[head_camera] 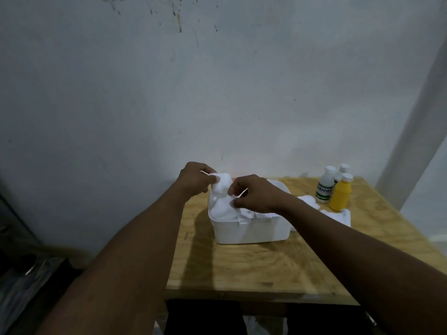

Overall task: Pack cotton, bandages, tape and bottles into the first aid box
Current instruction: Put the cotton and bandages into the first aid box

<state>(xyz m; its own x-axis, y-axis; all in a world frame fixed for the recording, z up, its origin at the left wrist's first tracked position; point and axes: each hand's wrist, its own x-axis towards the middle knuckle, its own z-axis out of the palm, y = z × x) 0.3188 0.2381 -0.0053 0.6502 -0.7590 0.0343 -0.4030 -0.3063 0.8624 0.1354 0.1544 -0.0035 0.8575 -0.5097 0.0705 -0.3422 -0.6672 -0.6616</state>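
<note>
An open white first aid box (pixel 251 232) stands on the wooden table (pixel 254 264). A long wad of white cotton (pixel 221 197) rises out of the box's left end. My left hand (pixel 196 178) pinches the top of the wad above the box. My right hand (pixel 256 194) grips the cotton lower down, over the box's middle. A yellow bottle (pixel 340 193) and two white bottles (pixel 325 186) stand at the table's far right. White packets and bandages (pixel 338 215) lie near them, right of the box.
A grey wall rises directly behind the table. The table's left edge runs just left of the box, with a dark floor and clutter (pixel 29 274) beyond it. The front edge is near my body.
</note>
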